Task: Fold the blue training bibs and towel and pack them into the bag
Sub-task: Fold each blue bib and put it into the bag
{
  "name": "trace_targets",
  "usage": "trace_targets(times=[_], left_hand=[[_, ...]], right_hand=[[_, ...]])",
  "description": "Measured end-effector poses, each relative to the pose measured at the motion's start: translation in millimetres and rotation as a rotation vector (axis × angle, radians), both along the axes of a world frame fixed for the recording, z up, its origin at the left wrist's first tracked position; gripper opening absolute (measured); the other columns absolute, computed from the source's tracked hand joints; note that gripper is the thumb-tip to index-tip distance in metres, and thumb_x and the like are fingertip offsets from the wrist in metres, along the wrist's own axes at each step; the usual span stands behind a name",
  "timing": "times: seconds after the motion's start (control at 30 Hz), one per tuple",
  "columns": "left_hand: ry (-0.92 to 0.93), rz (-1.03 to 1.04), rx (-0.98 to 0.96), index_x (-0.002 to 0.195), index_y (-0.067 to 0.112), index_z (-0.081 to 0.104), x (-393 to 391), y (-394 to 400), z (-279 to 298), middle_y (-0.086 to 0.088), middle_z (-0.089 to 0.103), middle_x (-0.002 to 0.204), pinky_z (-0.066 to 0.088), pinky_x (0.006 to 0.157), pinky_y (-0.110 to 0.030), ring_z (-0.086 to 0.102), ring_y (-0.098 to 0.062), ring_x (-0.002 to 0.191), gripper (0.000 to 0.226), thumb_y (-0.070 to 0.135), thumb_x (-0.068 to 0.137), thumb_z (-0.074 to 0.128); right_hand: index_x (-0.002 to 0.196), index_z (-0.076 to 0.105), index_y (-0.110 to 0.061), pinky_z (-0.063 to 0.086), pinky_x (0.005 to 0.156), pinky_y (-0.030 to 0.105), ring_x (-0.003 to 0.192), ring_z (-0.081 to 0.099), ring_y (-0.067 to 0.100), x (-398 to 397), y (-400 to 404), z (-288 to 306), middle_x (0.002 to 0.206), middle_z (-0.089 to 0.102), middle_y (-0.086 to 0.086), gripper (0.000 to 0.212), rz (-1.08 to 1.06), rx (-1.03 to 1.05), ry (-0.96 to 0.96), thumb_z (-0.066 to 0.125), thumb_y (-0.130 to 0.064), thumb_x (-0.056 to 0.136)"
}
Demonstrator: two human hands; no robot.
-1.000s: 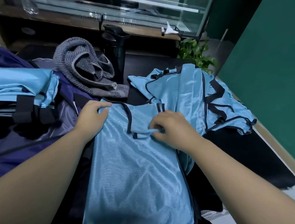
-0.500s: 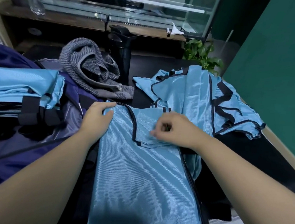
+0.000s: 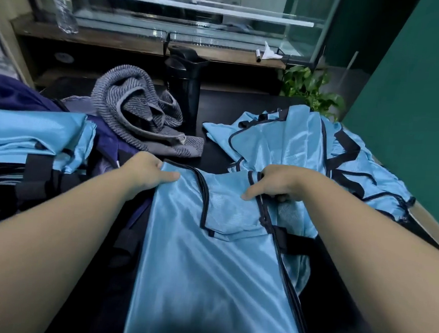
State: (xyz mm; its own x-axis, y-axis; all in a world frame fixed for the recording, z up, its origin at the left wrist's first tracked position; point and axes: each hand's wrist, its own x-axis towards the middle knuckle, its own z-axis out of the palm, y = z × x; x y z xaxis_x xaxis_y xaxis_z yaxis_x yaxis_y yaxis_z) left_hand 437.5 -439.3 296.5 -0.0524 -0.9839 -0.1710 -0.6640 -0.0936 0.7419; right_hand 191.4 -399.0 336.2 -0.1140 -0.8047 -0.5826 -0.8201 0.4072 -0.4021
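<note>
A light blue training bib (image 3: 205, 265) with dark trim lies lengthwise on the dark table in front of me. My left hand (image 3: 147, 173) grips its top left corner. My right hand (image 3: 277, 184) grips its top right shoulder strap, fingers curled round the trim. A heap of more blue bibs (image 3: 306, 147) lies behind to the right. A grey striped towel (image 3: 138, 115) sits crumpled at the back, left of centre. Folded blue bibs (image 3: 31, 135) rest on the dark navy bag (image 3: 109, 144) at the left.
A black flask (image 3: 184, 84) stands behind the towel. A green plant (image 3: 311, 92) is at the back right by the green wall (image 3: 415, 103). A glass case and a plastic bottle (image 3: 60, 4) stand on the wooden shelf behind. The table's right edge runs beside the wall.
My right hand has moved right, from the neckline to the bib's right shoulder strap, and spread the top flat. My left hand stays on the left corner.
</note>
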Motion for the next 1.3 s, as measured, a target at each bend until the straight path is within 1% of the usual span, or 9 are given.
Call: trace_targets(times=[0.17, 0.3, 0.5, 0.63, 0.77, 0.9, 1.1, 1.2, 1.3], left_hand=[[-0.107, -0.030, 0.157, 0.060, 0.007, 0.047, -6, -15, 19, -0.007, 0.041, 0.046, 0.024, 0.040, -0.021, 0.035, -0.019, 0.036, 0.039, 0.025, 0.088, 0.068], [0.267, 0.072, 0.168, 0.139, 0.002, 0.038, -15, -12, 24, -0.009, 0.060, 0.063, 0.034, 0.030, -0.014, 0.065, -0.016, 0.043, 0.044, 0.016, 0.099, 0.050], [0.402, -0.033, -0.307, 0.084, 0.028, 0.055, 3, 26, 35, -0.009, 0.064, 0.094, 0.053, 0.086, -0.048, 0.068, -0.024, 0.080, 0.027, 0.006, 0.096, 0.048], [0.233, -0.247, -0.470, 0.089, 0.041, 0.053, 33, 80, 33, 0.008, 0.065, 0.102, 0.045, 0.093, -0.041, 0.061, -0.023, 0.101, 0.027, 0.014, 0.087, 0.057], [-0.005, -0.523, -0.480, 0.087, 0.041, 0.039, 56, 129, 24, 0.020, 0.053, 0.118, 0.037, 0.093, -0.017, 0.054, -0.003, 0.108, 0.025, 0.024, 0.077, 0.054], [-0.321, -0.716, -0.477, 0.084, 0.048, 0.031, 67, 152, 3, 0.014, 0.052, 0.112, 0.038, 0.092, -0.026, 0.056, -0.016, 0.112, 0.051, 0.004, 0.078, 0.058], [-0.660, -0.727, -0.733, 0.071, 0.030, 0.061, 41, 166, 5, 0.002, 0.068, 0.096, 0.039, 0.089, -0.033, 0.052, -0.026, 0.111, 0.027, 0.011, 0.053, 0.064], [-0.487, -0.724, -0.668, 0.117, 0.023, 0.059, 3, 189, 0, 0.005, 0.057, 0.129, 0.028, 0.107, -0.030, 0.039, -0.016, 0.133, 0.034, 0.023, 0.088, 0.041], [-0.456, -0.776, -0.384, 0.152, 0.025, 0.007, -35, 212, -13, 0.021, -0.004, 0.150, -0.010, 0.115, -0.024, -0.010, 0.003, 0.140, 0.067, 0.050, 0.098, 0.036]], right_hand=[[0.074, 0.045, -0.010, 0.029, 0.041, 0.023, 0.043, 0.035, 0.017, -11, 2, 1, 0.050, 0.044, 0.006, 0.035, -0.139, -0.084, -0.109, 0.074, -0.027, 0.082], [0.088, 0.048, -0.008, 0.051, 0.044, 0.024, 0.042, 0.059, 0.014, -13, 7, 7, 0.066, 0.058, 0.009, 0.027, -0.239, -0.348, -0.281, 0.072, -0.019, 0.086], [0.093, 0.060, -0.010, 0.049, 0.068, 0.031, 0.079, 0.065, 0.024, -16, 40, 12, 0.090, 0.067, 0.009, 0.013, -0.111, -0.845, -0.113, 0.067, -0.020, 0.089], [0.101, 0.063, -0.014, 0.036, 0.067, 0.004, 0.072, 0.048, 0.009, -18, 92, 9, 0.092, 0.057, 0.001, 0.025, 0.052, -0.999, -0.091, 0.066, 0.002, 0.081], [0.099, 0.064, -0.014, 0.041, 0.080, 0.014, 0.089, 0.054, 0.010, -26, 140, -6, 0.100, 0.060, 0.001, 0.033, 0.366, -1.018, -0.063, 0.063, 0.002, 0.070], [0.100, 0.063, -0.023, 0.042, 0.086, 0.021, 0.100, 0.056, 0.009, -27, 175, -21, 0.107, 0.059, -0.004, 0.032, 0.533, -0.925, -0.019, 0.061, -0.010, 0.070], [0.119, 0.056, -0.023, 0.034, 0.090, 0.007, 0.105, 0.046, -0.004, -33, 197, -30, 0.116, 0.049, -0.017, 0.037, 0.482, -0.821, 0.040, 0.062, -0.010, 0.085], [0.106, 0.050, -0.028, 0.036, 0.084, 0.014, 0.095, 0.049, -0.001, -34, 210, -33, 0.103, 0.052, -0.015, 0.026, 0.280, -0.783, -0.051, 0.062, -0.020, 0.084], [0.104, 0.047, -0.029, 0.040, 0.087, 0.023, 0.097, 0.048, 0.001, -34, 226, -40, 0.101, 0.051, -0.017, 0.041, 0.258, -0.657, -0.026, 0.061, -0.053, 0.072]])
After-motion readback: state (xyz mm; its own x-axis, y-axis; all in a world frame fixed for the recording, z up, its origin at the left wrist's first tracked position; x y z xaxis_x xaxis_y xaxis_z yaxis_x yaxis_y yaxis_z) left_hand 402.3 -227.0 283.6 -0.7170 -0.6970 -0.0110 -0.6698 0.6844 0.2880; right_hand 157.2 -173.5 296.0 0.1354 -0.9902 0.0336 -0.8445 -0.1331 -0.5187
